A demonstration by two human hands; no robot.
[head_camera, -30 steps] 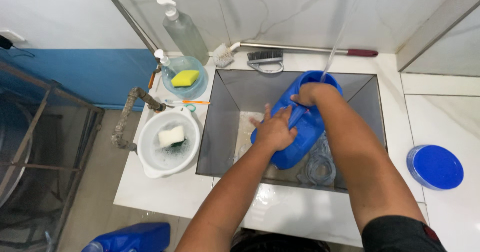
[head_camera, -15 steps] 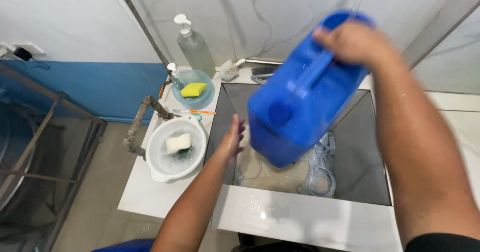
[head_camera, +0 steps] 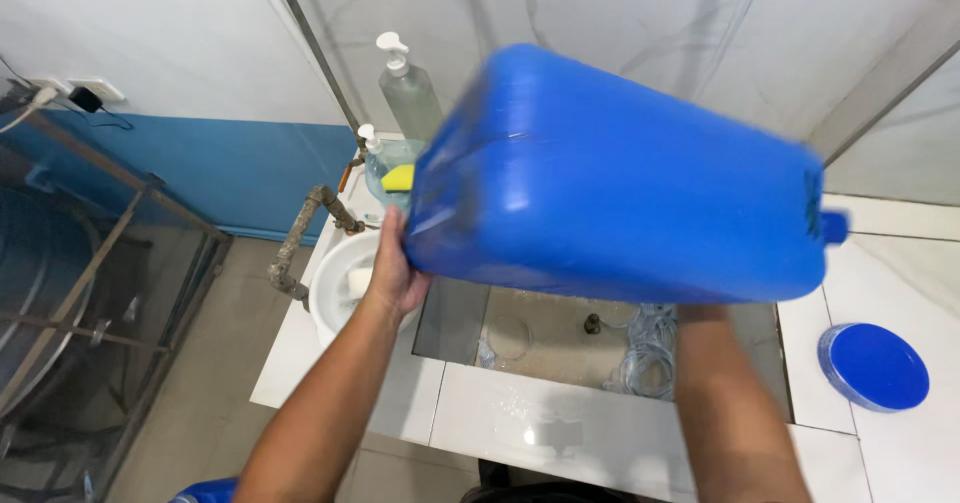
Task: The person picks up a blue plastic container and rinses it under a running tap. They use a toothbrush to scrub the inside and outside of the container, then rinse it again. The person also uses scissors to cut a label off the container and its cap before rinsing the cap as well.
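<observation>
Lifted out of the sink and swung up since a second ago, the blue jerrycan (head_camera: 620,193) now lies nearly on its side in mid-air, close to the camera and filling the middle of the view; half a second back it was only partly raised and steeper. It hangs above the grey sink (head_camera: 455,318), touching nothing but the hands.

At the can's lower left corner, the left hand (head_camera: 393,273) presses flat against it with fingers spread, a grip that looks meant to steady and tip a bulky load. Only the right forearm shows, rising under the can on the right. I cannot tell how the right hand (head_camera: 700,313) grips, since the can covers it. A small blue spout or knob juts from the can's right end, and the whole container is blurred by motion.

Below, the sink floor holds a coil of clear hose (head_camera: 650,348) and some wet residue. Beside the sink on the left stands a white basin (head_camera: 335,283) with a pale sponge, largely hidden by the left hand. Behind it, a clear pump bottle (head_camera: 408,83) and a bowl holding a yellow sponge (head_camera: 397,177) peek past the can's edge. A round blue lid (head_camera: 875,363) rests on the white counter at right, well apart.
</observation>
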